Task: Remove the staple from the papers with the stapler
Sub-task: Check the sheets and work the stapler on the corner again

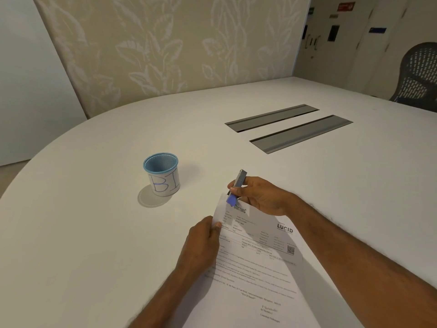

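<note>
The printed papers (257,263) lie tilted on the white table (94,233), with their top left corner lifted. My left hand (201,247) pinches their left edge, thumb on top. My right hand (260,197) grips a small stapler (239,182), metal with a blue end. That blue end (230,200) touches the papers' top left corner by the "DoctorC" heading. The staple itself is hidden under the blue end.
A blue mesh cup (161,174) with a white label marked "BI" stands to the left of the papers. Two grey cable-slot covers (300,133) are set into the table beyond. A mesh office chair (418,72) stands at the far right.
</note>
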